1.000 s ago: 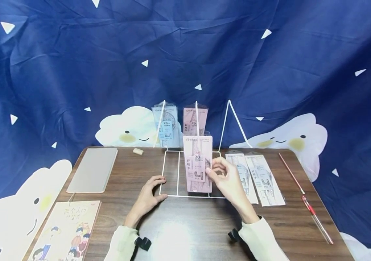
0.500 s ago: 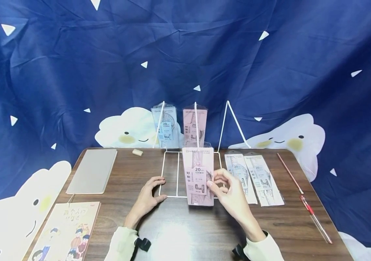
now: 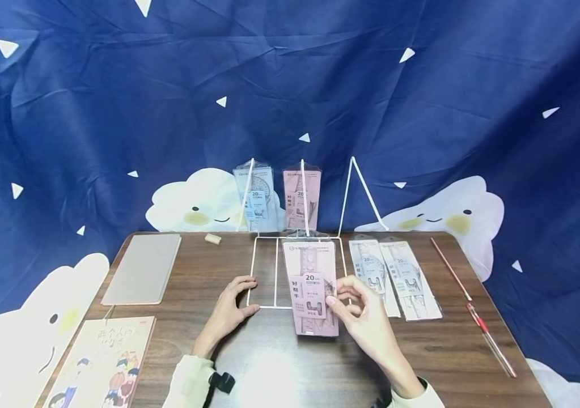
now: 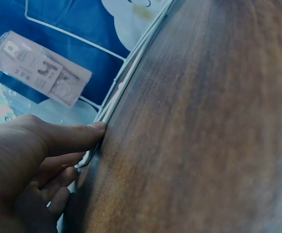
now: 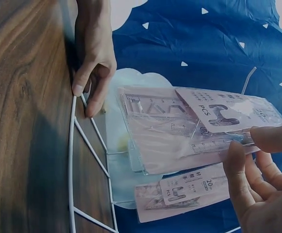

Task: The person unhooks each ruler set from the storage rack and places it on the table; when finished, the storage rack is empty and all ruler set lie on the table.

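Note:
My right hand (image 3: 366,317) pinches a pink ruler-set packet (image 3: 312,289) by its right edge, thumb in front. In the right wrist view, ruler markings show through that packet (image 5: 179,131). The packet is in front of a white wire display rack (image 3: 276,272), overlapping its base in the head view. My left hand (image 3: 228,309) grips the rack's front left corner between thumb and fingers, also seen in the left wrist view, where the thumb lies on the wire (image 4: 126,82). A blue ruler-set packet (image 3: 257,198) hangs on the left hook, another pink packet (image 3: 295,198) on the middle one.
Two pale ruler-set packets (image 3: 412,280) lie right of the rack. Farther right are a red pencil-like stick (image 3: 450,267) and a red-capped pen (image 3: 491,340). At left lie a grey notebook (image 3: 142,269) and an illustrated book (image 3: 98,362). A small eraser-like block (image 3: 213,238) sits at the back.
My right hand has drawn the pink packet down and toward me, away from the middle hook. The left hand has stayed on the rack's corner.

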`<state>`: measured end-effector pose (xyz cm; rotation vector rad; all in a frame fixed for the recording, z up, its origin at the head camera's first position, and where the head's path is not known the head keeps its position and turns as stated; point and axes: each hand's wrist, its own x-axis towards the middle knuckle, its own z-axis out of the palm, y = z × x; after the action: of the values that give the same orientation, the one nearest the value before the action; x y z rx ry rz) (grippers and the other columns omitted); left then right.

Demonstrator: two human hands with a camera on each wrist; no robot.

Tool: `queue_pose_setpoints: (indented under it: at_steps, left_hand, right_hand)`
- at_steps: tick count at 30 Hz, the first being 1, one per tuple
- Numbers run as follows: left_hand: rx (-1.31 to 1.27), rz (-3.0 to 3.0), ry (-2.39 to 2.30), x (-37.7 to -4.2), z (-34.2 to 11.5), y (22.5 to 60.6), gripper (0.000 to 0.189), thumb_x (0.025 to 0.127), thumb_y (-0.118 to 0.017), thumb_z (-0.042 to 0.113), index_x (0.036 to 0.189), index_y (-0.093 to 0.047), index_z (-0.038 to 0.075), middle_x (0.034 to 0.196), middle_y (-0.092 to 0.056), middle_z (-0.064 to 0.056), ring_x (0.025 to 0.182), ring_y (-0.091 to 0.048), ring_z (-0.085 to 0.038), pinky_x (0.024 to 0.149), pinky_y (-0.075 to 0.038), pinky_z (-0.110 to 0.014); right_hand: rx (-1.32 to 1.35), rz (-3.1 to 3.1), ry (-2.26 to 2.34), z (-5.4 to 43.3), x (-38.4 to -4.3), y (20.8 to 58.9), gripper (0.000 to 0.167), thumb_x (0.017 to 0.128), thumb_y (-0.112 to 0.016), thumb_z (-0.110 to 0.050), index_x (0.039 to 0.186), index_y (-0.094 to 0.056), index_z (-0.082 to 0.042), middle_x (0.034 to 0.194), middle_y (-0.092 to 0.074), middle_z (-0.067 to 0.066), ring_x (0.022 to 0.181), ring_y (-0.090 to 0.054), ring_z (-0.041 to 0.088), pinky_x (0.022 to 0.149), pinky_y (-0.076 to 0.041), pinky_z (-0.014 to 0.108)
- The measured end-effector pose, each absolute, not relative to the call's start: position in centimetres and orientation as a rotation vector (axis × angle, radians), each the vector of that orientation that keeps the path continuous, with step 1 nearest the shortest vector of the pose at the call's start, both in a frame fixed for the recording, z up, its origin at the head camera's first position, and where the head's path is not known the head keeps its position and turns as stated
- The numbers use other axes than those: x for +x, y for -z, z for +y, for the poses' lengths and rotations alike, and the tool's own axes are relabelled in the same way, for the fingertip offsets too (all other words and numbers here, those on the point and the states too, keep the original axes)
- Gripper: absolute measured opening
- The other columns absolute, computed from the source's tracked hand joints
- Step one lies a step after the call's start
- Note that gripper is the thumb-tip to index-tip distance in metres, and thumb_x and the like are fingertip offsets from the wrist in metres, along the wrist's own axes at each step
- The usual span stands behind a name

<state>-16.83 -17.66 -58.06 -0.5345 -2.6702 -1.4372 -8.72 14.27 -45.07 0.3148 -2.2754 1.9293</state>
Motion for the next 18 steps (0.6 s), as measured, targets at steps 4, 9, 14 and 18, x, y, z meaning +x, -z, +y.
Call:
queue_pose_setpoints:
  at_steps: [4, 9, 14, 18]
  left_hand:
    - [-0.533, -2.669, 1.433, -16.7, -17.7, 58.0, 0.053, 0.08, -0.088, 0.005, 0.129, -0.069, -0.001, 0.142, -0.061, -0.011, 0.137, -0.053, -0.031, 0.115, -0.039, -0.053]
    - [-0.53, -2.669, 1.427, -16.7, -17.7, 58.1, 0.053, 0.08, -0.088, 0.005, 0.129, -0.069, -0.001, 0.142, -0.062, -0.01, 0.137, -0.054, -0.031, 0.115, -0.039, -0.053]
    - [-0.537, -2.65, 1.416, -16.8, -17.7, 58.2, 0.053, 0.079, -0.089, 0.004, 0.128, -0.069, -0.001, 0.141, -0.062, -0.011, 0.135, -0.055, -0.032, 0.114, -0.04, -0.053]
    - [-0.547, -2.643, 1.406, -16.8, -17.7, 58.2, 0.053, 0.078, -0.089, 0.004, 0.127, -0.07, -0.002, 0.14, -0.063, -0.012, 0.134, -0.056, -0.034, 0.113, -0.04, -0.056]
  right_hand:
    - [0.34, -2.264, -1.931, 14.3, -8.6, 44.9, 0.016, 0.094, -0.076, -0.004, 0.105, -0.064, -0.003, 0.098, -0.069, 0.02, 0.087, -0.07, 0.015, 0.065, -0.061, 0.028]
    - [0.356, -2.27, -1.928, 14.1, -8.2, 44.6, 0.016, 0.094, -0.076, -0.004, 0.105, -0.064, -0.003, 0.098, -0.069, 0.019, 0.087, -0.07, 0.015, 0.066, -0.061, 0.029]
    - [0.383, -2.278, -1.918, 14.1, -7.7, 44.6, 0.016, 0.093, -0.076, 0.0, 0.105, -0.065, -0.004, 0.098, -0.07, 0.014, 0.088, -0.07, 0.015, 0.069, -0.062, 0.03]
    - [0.451, -2.307, -1.886, 14.4, -7.5, 44.9, 0.017, 0.092, -0.075, 0.002, 0.103, -0.066, -0.007, 0.094, -0.071, 0.009, 0.087, -0.069, 0.012, 0.064, -0.06, 0.028]
